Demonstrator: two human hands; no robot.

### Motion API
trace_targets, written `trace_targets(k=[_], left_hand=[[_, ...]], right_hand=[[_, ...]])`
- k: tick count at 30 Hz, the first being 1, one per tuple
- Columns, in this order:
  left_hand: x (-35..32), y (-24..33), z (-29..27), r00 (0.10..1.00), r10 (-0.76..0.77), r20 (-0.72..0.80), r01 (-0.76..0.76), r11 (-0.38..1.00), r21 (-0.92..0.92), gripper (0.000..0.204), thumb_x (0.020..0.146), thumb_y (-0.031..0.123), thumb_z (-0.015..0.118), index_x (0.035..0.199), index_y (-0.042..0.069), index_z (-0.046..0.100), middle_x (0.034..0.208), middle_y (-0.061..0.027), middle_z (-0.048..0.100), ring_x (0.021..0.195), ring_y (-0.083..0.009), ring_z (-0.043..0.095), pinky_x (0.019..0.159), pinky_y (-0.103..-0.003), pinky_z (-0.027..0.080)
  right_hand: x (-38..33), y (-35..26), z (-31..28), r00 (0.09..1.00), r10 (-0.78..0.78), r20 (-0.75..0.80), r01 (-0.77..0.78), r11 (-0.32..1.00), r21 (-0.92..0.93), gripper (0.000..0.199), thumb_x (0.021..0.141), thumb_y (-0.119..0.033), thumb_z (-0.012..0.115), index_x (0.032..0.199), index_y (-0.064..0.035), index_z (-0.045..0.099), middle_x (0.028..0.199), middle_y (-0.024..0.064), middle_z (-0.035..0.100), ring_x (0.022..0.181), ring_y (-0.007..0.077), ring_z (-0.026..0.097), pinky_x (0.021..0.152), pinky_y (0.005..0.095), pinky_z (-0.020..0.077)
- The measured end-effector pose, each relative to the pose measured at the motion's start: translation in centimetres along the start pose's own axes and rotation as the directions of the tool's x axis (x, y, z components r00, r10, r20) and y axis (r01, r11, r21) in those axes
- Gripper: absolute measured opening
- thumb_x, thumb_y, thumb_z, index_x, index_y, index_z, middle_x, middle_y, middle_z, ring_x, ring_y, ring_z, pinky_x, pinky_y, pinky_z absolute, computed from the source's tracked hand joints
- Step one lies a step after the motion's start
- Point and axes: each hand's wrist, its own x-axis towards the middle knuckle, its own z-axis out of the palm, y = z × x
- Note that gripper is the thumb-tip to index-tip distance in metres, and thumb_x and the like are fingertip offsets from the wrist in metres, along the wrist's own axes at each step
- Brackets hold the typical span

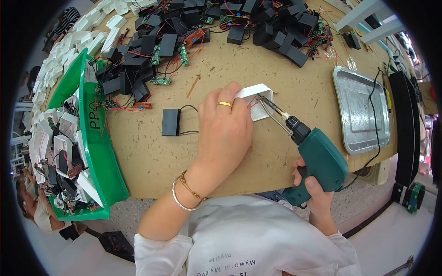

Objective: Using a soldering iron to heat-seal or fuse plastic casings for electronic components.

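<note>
My left hand [224,129], with a gold ring and wrist bangles, grips a small white plastic case [258,94] on the cardboard-covered table [156,156]. My right hand [314,193] holds a green soldering gun [317,161] by its handle. The gun's metal tip [263,99] reaches into the open white case. A black box [171,122] lies left of my left hand, with thin black wires running from it toward the case.
A green bin [99,152] at the left holds white cases, black parts and small circuit boards. A heap of black boxes, green boards and red wires [221,23] covers the far side. A metal tray [361,108] sits at the right. White cases [87,32] pile up at the far left.
</note>
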Motion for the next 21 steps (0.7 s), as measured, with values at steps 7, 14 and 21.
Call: trace_targets(k=[7, 14, 21], left_hand=[[0.1, -0.1, 0.0, 1.0, -0.002, -0.008, 0.002, 1.0, -0.016, 0.01, 0.073, 0.001, 0.061, 0.08, -0.001, 0.055, 0.112, -0.0133, 0.051, 0.093, -0.0311, 0.049, 0.078, -0.042, 0.04], [0.0, 0.0, 0.0, 1.0, -0.01, 0.001, 0.01, 1.0, -0.017, 0.01, 0.073, 0.0, 0.062, 0.081, -0.002, 0.055, 0.112, -0.0131, 0.051, 0.094, -0.031, 0.049, 0.078, -0.042, 0.04], [0.0, 0.1, -0.1, 1.0, -0.013, 0.01, 0.014, 1.0, -0.017, 0.011, 0.074, 0.001, 0.062, 0.081, -0.002, 0.055, 0.112, -0.0129, 0.051, 0.094, -0.0308, 0.049, 0.078, -0.042, 0.041]], right_hand=[[-0.4, 0.4, -0.7, 0.999, -0.036, 0.028, 0.036, 0.999, -0.004, 0.054, 0.079, -0.036, 0.067, 0.108, 0.0073, 0.054, 0.1, 0.015, 0.058, 0.067, 0.0159, 0.057, 0.072, 0.0328, 0.046], [-0.9, 1.0, -0.9, 0.993, -0.114, 0.006, 0.114, 0.993, 0.037, 0.056, 0.078, -0.039, 0.067, 0.106, 0.0078, 0.055, 0.099, 0.0157, 0.055, 0.064, 0.017, 0.055, 0.07, 0.0338, 0.0445], [-0.8, 1.3, -1.1, 0.989, -0.146, -0.003, 0.146, 0.987, 0.064, 0.056, 0.078, -0.04, 0.067, 0.106, 0.0071, 0.056, 0.099, 0.0158, 0.054, 0.063, 0.0177, 0.054, 0.068, 0.0338, 0.0438]])
